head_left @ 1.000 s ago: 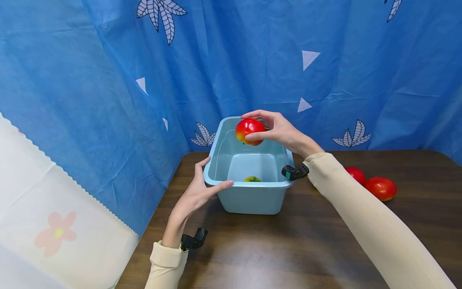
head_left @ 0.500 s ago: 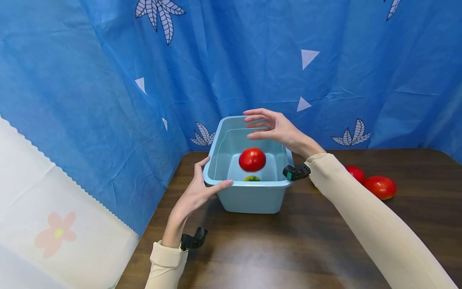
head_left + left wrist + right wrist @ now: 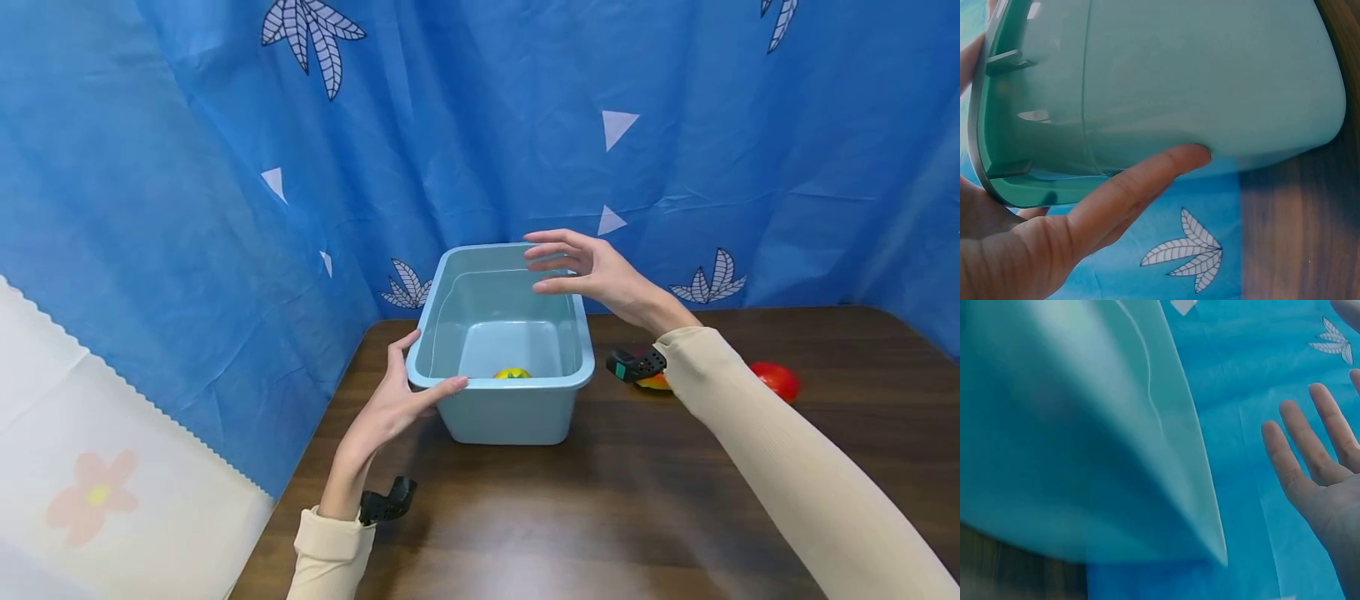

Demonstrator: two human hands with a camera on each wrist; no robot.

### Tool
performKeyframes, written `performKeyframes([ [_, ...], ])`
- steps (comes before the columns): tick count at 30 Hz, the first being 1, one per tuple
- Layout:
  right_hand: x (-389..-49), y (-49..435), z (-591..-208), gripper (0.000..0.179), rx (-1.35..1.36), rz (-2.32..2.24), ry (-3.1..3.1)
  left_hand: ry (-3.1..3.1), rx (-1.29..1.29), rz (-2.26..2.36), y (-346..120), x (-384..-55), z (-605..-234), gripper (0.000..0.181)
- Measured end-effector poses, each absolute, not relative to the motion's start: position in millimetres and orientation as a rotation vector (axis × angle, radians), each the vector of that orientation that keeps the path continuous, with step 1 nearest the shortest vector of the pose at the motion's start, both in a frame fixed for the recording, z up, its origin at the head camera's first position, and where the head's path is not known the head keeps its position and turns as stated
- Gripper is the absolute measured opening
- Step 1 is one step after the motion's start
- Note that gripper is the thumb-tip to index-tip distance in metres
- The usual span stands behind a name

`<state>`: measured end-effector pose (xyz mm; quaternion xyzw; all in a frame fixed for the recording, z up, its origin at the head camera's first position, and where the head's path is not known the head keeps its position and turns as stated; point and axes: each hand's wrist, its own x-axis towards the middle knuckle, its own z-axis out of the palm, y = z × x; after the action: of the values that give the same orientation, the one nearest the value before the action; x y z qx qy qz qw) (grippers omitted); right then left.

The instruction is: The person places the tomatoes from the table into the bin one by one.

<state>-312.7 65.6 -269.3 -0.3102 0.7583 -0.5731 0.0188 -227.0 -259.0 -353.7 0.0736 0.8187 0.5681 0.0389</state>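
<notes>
A light blue plastic bin [image 3: 510, 412] stands at the table's middle. My left hand [image 3: 386, 408] holds its near left corner, thumb along the front rim; in the left wrist view straight fingers [image 3: 1147, 181] lie along the outer wall. My right hand [image 3: 592, 271] hovers over the bin's far right rim, fingers spread and loosely bent, holding nothing. Inside the bin, the yellow top with green leaves of a tomato-like fruit [image 3: 512, 373] shows above the front rim. The near part of the bin's floor is hidden by its front wall.
Right of the bin, a shiny red fruit [image 3: 776, 381] lies on the dark wooden table [image 3: 540, 525]. Another red and yellow fruit [image 3: 655, 382] is partly covered by the right wrist camera [image 3: 636, 365]. A blue patterned curtain [image 3: 480, 125] hangs behind.
My right hand has let go of a red tomato-like fruit, which dropped into the bin and is hard to make out now. The view has shifted slightly; my left hand stays on the corner.
</notes>
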Motion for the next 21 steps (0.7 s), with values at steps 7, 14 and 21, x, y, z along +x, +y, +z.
performKeyframes([
  [7, -299, 107, -284, 0.065, -0.821, -1.797, 2.418, 2.514, 0.217, 1.725, -261, -226, -354, 0.111],
  [14, -281, 162, -308, 0.064, -0.63, -1.738, 2.538, 2.548, 0.231, 1.698, -267, -223, -351, 0.111],
  [21, -258, 231, -340, 0.064, -0.427, -1.741, 2.606, 2.508, 0.247, 1.716, -262, -226, -351, 0.11],
])
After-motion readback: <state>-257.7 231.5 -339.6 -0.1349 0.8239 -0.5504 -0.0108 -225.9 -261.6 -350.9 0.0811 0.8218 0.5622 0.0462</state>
